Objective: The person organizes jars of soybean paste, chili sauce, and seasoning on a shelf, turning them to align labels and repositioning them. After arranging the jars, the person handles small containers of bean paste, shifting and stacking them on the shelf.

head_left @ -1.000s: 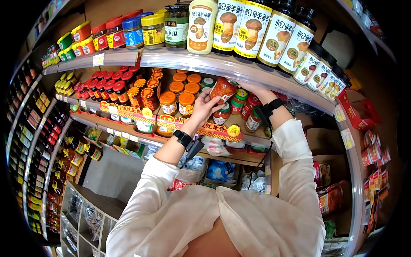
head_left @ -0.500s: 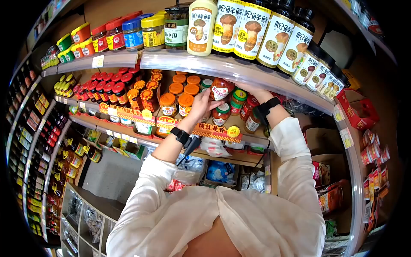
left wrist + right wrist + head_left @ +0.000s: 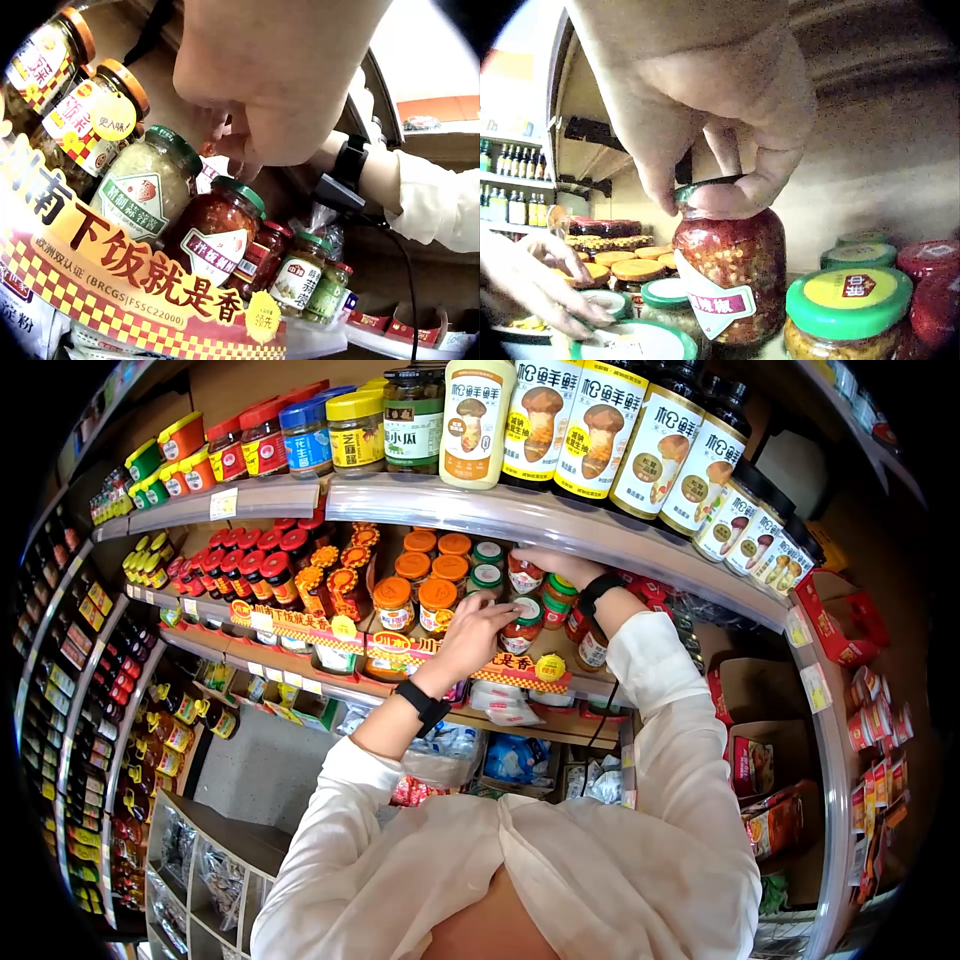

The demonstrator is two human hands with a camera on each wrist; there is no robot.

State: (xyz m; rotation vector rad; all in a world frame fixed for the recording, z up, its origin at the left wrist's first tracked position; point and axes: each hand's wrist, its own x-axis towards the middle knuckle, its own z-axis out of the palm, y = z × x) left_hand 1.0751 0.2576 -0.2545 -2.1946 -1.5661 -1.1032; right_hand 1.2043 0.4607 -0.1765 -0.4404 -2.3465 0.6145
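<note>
In the right wrist view my right hand (image 3: 712,97) grips the green lid of a glass jar of red chopped chili (image 3: 727,270) from above, thumb and fingers round the rim. The jar stands upright among others under the upper shelf; the head view shows it (image 3: 525,576) behind the front row. My left hand (image 3: 474,640) is lower and to the left, fingers loosely extended, fingertips right at the lid of a front chili jar (image 3: 520,630). Beside that jar, in the left wrist view, is a pale garlic sauce jar (image 3: 142,191) with a green lid.
Orange-lidded jars (image 3: 395,605) stand left of my hands. A yellow-topped green-lidded jar (image 3: 847,304) stands right of the held jar. Close overhead runs the upper shelf's edge (image 3: 450,505), bearing bottles. A red and yellow printed strip (image 3: 127,277) lines the lower shelf's front.
The chili jar, earlier tilted between both hands, was turned upright and lowered in among the jars. My left hand let go of it and moved down toward the front jar.
</note>
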